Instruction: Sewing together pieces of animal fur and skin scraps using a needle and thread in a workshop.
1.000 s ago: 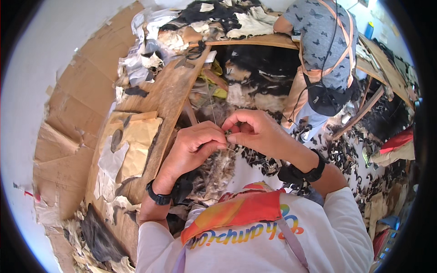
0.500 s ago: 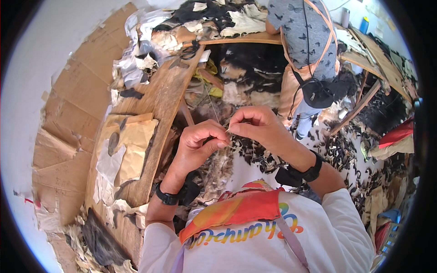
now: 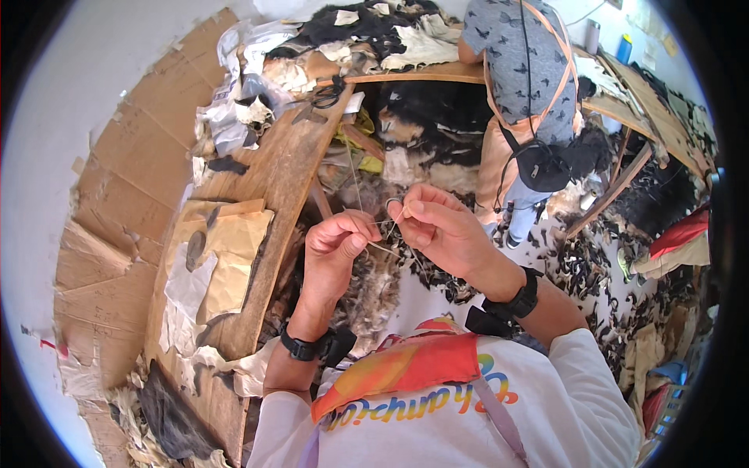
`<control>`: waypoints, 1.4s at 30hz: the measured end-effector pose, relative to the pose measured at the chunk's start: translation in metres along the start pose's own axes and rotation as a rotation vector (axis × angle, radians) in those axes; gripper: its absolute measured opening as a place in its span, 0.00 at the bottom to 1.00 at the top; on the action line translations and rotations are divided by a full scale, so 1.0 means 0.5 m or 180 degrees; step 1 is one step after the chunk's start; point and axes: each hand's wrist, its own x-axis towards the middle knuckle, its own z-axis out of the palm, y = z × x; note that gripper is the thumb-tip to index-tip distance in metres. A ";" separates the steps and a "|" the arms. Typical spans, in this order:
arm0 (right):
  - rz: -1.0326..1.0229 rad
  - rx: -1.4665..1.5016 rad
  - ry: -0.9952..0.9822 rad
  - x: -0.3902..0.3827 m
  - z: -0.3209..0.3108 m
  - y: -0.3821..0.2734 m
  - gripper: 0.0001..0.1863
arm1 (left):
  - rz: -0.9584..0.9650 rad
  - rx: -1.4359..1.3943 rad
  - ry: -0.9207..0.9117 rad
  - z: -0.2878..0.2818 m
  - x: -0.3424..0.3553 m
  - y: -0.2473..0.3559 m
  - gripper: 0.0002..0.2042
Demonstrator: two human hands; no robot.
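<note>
My left hand [image 3: 335,253] pinches a thin pale thread [image 3: 357,187] between thumb and fingers. The thread runs upward toward the wooden table [image 3: 304,148], and a loose length hangs from the pinch. My right hand [image 3: 445,234] is closed just right of the left, thumb against forefinger, with thread and a small grey loop [image 3: 394,208] at its fingertips; I cannot make out what the loop is. Both hands are in the air beside the table, above fur scraps [image 3: 367,288].
Brown paper pieces [image 3: 234,257] lie on the left table, beside cardboard [image 3: 133,187] along the wall. A person [image 3: 515,70] works at the far bench, above piled dark hides [image 3: 429,117]. Scraps [image 3: 569,265] litter the floor. Another wooden bench [image 3: 640,78] with bottles stands at right.
My hands have drawn slightly apart, showing thread between them. My right fingers have turned upward, and a small grey loop now shows at them.
</note>
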 end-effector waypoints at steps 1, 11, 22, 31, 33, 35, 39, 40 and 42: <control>0.0026 -0.0013 0.0065 0.001 0.001 0.002 0.05 | 0.0137 -0.0167 0.0016 0.002 0.004 -0.002 0.06; -0.0050 0.0283 0.0038 0.022 -0.016 0.017 0.04 | 0.0108 -0.1791 0.0228 0.028 0.013 -0.031 0.07; -0.0274 0.0221 0.0131 0.025 -0.026 0.019 0.04 | -0.0055 -0.2266 0.0258 0.034 0.013 -0.047 0.07; -0.0296 0.0060 0.0335 0.024 -0.021 0.009 0.03 | -0.0122 -0.2376 0.0437 0.030 0.009 -0.061 0.07; -0.0291 0.0090 0.0302 0.025 -0.028 0.011 0.03 | -0.0123 -0.2420 0.0477 0.028 0.008 -0.062 0.07; -0.0257 0.0196 0.0384 0.025 -0.035 0.014 0.03 | -0.0017 -0.2540 0.0336 0.026 0.009 -0.064 0.06; -0.0251 0.0232 0.0404 0.024 -0.043 0.014 0.04 | 0.0026 -0.2491 0.0499 0.025 0.010 -0.064 0.07; -0.0242 0.0290 0.0447 0.025 -0.045 0.014 0.04 | 0.0032 -0.2305 0.0503 0.025 0.010 -0.064 0.07; -0.0222 0.0352 0.0489 0.027 -0.046 0.016 0.04 | 0.0039 -0.2116 0.0518 0.023 0.008 -0.066 0.07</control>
